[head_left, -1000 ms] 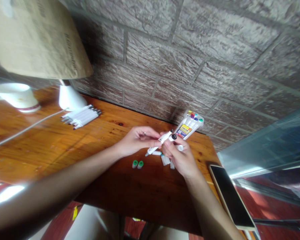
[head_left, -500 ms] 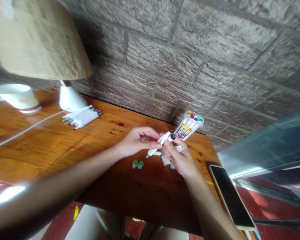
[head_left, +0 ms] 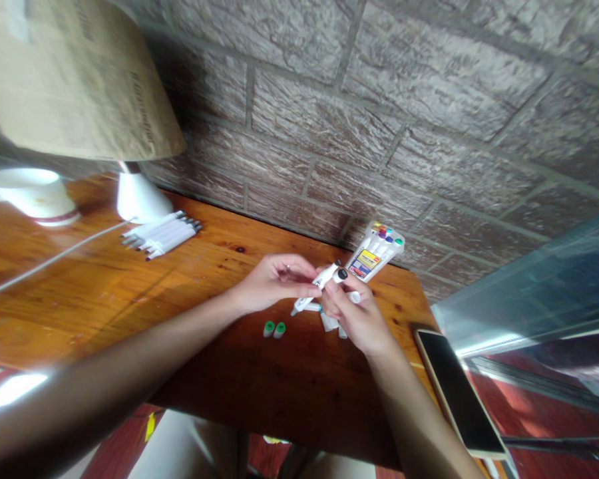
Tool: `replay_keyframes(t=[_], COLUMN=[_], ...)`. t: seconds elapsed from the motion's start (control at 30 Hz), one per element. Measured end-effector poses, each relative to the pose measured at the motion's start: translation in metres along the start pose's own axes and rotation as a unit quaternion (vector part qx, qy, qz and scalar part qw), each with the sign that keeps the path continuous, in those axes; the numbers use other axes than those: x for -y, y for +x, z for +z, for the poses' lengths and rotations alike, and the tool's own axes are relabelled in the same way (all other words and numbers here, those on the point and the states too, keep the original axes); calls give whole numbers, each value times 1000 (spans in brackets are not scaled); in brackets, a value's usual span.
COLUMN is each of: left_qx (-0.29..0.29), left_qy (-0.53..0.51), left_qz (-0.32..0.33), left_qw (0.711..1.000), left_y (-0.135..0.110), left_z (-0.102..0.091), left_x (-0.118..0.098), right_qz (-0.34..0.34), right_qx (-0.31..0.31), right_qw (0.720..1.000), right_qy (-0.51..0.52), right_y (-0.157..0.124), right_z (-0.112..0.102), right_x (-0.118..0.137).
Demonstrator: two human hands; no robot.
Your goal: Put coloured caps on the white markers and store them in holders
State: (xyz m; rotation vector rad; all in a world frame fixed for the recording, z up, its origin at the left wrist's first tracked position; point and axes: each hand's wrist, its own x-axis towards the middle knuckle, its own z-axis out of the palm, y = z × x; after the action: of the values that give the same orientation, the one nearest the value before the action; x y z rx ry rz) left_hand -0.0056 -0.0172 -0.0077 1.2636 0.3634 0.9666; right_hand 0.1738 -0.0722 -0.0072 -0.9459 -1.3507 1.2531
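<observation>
My left hand (head_left: 274, 285) pinches a white marker (head_left: 315, 287) between thumb and fingers. The marker slants, its bare tip toward the lower left and its dark end at the upper right. My right hand (head_left: 355, 307) is closed beside it, gripping a white marker piece with a round black end (head_left: 340, 274); whether this is a cap or a whole marker is hidden. A white cap (head_left: 354, 297) shows at its fingers. Two green-topped caps (head_left: 274, 329) stand on the table below the hands. More white pieces (head_left: 329, 322) show partly under my right hand.
Behind my right hand stands a clear case (head_left: 374, 253) of colored markers. A pile of markers (head_left: 162, 234) lies by the lamp (head_left: 140, 196), near a paper cup (head_left: 32, 196). The phone (head_left: 459, 392) rests at the table's (head_left: 219, 372) right edge, the brick wall (head_left: 299, 133) behind.
The view has shifted very slightly. Both hands keep almost the same pose and the same hold.
</observation>
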Motion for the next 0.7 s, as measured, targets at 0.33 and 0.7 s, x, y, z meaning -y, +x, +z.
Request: replay_keyframes(t=[0.33, 0.7], left_qx=[-11, -82], left_qy=[19, -82], left_qz=[-20, 8], left_qw=[1000, 993], left_y=[0, 9], left_z=[-4, -20], left_x=[0, -5], right_qz=[5, 137], right_qx=[-36, 6], right_qw=[999, 975], right_qy=[1, 173], right_y=[1, 2], right_z=[-2, 2], right_x=[5, 12])
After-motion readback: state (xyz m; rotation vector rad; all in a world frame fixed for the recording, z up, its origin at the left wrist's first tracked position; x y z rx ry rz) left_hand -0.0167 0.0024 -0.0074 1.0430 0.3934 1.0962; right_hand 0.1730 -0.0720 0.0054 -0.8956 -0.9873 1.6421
